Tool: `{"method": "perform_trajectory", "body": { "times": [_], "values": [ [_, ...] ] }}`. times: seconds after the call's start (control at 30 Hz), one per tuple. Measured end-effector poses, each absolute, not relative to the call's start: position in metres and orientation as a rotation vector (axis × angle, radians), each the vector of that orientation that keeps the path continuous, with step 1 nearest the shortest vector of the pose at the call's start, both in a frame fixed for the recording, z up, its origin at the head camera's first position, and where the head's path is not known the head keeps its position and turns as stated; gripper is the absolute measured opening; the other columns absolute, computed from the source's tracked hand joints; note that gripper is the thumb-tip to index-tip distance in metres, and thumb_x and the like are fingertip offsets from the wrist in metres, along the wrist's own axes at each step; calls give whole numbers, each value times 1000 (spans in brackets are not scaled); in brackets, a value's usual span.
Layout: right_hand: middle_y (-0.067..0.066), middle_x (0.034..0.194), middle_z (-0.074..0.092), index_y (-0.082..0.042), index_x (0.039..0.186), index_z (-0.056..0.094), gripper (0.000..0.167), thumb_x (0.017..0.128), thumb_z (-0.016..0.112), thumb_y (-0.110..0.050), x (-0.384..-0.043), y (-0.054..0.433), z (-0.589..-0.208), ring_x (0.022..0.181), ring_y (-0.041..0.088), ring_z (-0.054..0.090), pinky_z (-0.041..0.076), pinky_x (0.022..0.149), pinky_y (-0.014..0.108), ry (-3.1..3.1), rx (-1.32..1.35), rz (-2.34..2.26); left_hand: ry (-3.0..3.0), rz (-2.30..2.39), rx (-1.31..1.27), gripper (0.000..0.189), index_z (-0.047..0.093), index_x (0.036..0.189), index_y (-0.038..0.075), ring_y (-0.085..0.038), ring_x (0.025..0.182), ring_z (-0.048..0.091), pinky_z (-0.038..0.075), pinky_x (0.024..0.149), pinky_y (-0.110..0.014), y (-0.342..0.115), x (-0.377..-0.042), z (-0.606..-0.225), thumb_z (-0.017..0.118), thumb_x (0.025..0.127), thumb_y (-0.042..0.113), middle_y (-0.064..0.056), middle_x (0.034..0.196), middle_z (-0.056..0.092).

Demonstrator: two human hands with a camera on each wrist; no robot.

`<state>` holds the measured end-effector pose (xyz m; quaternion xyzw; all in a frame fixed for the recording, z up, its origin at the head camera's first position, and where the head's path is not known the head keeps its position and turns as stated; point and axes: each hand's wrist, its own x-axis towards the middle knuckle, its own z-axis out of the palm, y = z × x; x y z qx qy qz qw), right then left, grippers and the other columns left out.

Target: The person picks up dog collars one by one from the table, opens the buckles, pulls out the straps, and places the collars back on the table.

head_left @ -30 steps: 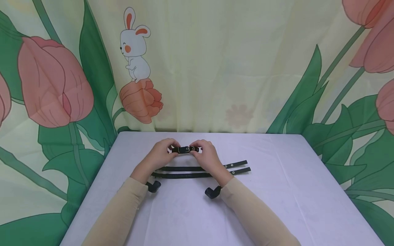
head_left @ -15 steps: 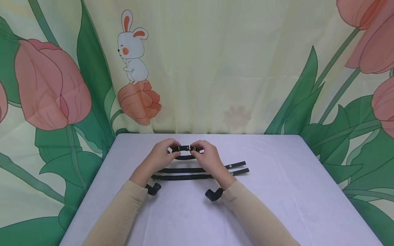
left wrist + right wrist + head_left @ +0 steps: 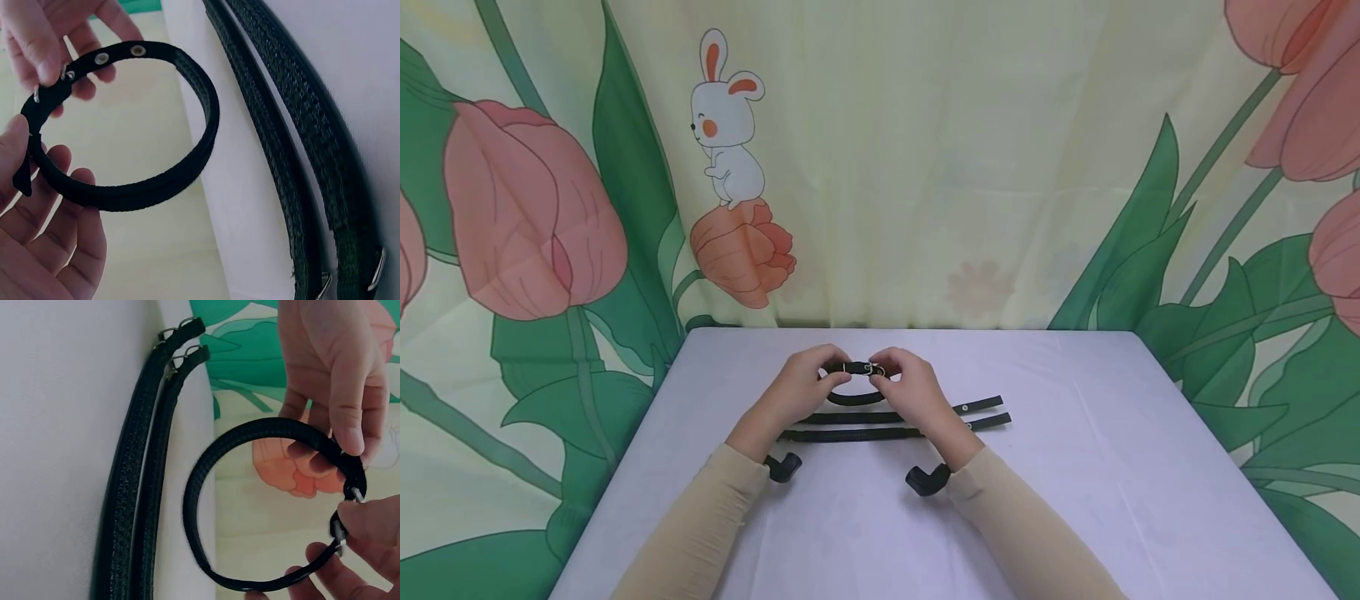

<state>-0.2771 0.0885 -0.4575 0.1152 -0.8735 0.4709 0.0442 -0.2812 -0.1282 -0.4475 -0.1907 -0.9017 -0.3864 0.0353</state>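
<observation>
A black collar (image 3: pixel 855 400) is bent into a round loop and fastened at its metal buckle (image 3: pixel 870 369), held up between both hands. My left hand (image 3: pixel 797 387) pinches the strap left of the buckle; in the left wrist view its thumb lies by the pointed strap end (image 3: pixel 22 178), with fingers under the loop. My right hand (image 3: pixel 913 387) pinches the collar at the buckle and D-ring side, thumb in front. Eyelets (image 3: pixel 138 50) show along the strap near the right fingers. In the right wrist view the whole ring (image 3: pixel 195 512) stands out against the curtain.
Two more black collars (image 3: pixel 827 418) (image 3: pixel 842 435) lie flat side by side on the white table (image 3: pixel 1075 467), below the hands. Metal buckles and rings (image 3: pixel 187 324) sit at their left ends. A curtain printed with tulips and a rabbit (image 3: pixel 733 125) hangs behind.
The collar has tilted between my hands, so its lower arc now shows below the buckle as a widening loop. Both hands keep their grip; the flat collars stay put.
</observation>
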Motion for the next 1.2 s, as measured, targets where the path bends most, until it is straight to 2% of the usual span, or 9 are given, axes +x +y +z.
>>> {"method": "perform_trajectory", "body": {
  "times": [0.2,0.37,0.53,0.77,1.03,1.2],
  "values": [
    [2,110,77,-21,124,76,27,97,80,-20,-275,90,-458,110,24,71,60,78,36,-2695,370,1461,-2770,-1179,-582,15,73,114,21,-17,100,68,59,89,-41,-124,-280,-449,78,101,18,4,107,77],
    [3,112,77,-21,125,76,26,99,79,-24,-274,90,-461,108,25,71,61,79,36,-2679,398,1469,-2769,-1173,-591,16,74,117,21,-16,103,69,60,94,-45,-123,-276,-450,78,101,19,3,111,77],
    [3,113,77,-23,118,77,17,101,76,-22,-273,90,-463,109,25,72,60,78,35,-2671,405,1436,-2753,-1186,-597,14,74,114,21,-15,99,69,60,90,-43,-123,-276,-451,78,101,18,4,107,77],
    [4,112,76,-20,119,77,19,100,77,-19,-271,89,-459,108,26,72,60,79,37,-2678,457,1374,-2747,-1186,-593,16,75,115,21,-14,101,69,59,90,-41,-120,-277,-454,79,100,17,4,109,77],
    [4,111,76,-20,114,75,11,103,73,-16,-270,88,-460,109,29,72,62,83,40,-2674,422,1408,-2740,-1217,-564,13,75,110,22,-15,83,63,54,72,-32,-120,-277,-456,80,99,17,5,93,72],
    [3,114,76,-23,115,73,13,102,75,-19,-270,87,-461,109,27,71,61,85,42,-2686,429,1414,-2727,-1185,-590,13,75,111,19,-15,84,61,53,71,-32,-120,-275,-456,79,99,15,4,94,71]
  ]
}}
